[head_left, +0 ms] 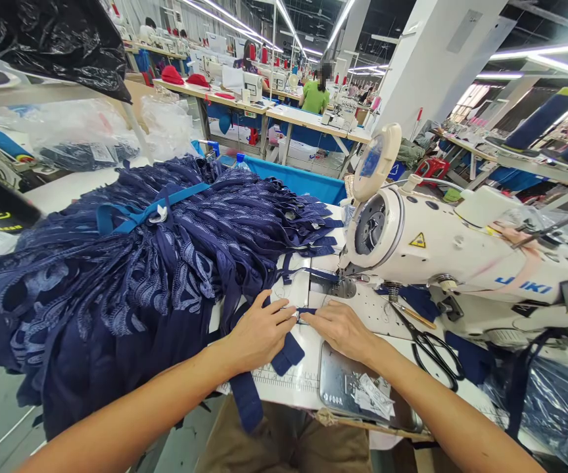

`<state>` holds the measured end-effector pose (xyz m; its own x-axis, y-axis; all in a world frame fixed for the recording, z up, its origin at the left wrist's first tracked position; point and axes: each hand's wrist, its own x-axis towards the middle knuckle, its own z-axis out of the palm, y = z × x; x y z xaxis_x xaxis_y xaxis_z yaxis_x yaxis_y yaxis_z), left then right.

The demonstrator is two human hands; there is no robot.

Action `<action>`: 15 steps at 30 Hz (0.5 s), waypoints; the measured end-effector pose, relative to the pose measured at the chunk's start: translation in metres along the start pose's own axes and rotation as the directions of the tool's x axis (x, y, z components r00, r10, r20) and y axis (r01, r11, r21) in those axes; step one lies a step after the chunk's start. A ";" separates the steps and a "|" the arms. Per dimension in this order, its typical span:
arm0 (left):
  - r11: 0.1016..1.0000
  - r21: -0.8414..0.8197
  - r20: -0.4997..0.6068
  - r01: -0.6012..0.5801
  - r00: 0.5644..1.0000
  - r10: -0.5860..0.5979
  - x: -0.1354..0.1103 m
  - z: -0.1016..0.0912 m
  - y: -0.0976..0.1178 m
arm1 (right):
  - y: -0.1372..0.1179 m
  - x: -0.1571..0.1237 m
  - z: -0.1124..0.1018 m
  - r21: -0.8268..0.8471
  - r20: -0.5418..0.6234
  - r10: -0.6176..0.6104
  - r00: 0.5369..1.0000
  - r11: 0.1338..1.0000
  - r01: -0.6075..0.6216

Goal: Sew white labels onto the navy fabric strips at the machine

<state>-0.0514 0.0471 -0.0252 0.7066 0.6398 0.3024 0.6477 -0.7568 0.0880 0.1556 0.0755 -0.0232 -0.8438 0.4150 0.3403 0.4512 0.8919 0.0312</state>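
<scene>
My left hand [259,332] and my right hand [343,328] lie close together on the white sewing table [363,305], in front of the needle area. Between their fingertips they pinch a narrow navy blue strap [286,355] with a small white label at its end; the strap runs back under my left hand and hangs off the table's near edge. A big heap of navy lace pieces [131,263], tied with a blue band [146,210], fills the table to my left. The white JUKI sewing machine [442,249] stands to the right of my hands.
Black-handled scissors [432,348] lie on the table right of my right hand. A metal plate with paper tags [357,391] sits at the near edge. Plastic bags lie at left and far right. Other workers sit at sewing tables in the background.
</scene>
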 end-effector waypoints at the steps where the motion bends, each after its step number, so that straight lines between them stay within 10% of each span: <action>1: 1.000 -0.001 0.001 0.000 1.000 0.000 0.000 0.000 0.000 | 0.000 0.000 0.000 -0.005 -0.005 -0.003 1.000 1.000 0.003; 15: 1.000 0.004 0.006 0.000 1.000 0.000 0.000 0.002 0.000 | 0.001 0.000 0.002 -0.175 -0.027 -0.204 0.979 0.965 0.196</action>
<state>-0.0513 0.0473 -0.0270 0.7082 0.6408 0.2964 0.6490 -0.7561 0.0842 0.1552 0.0767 -0.0247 -0.9100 0.2191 0.3520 0.3203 0.9106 0.2611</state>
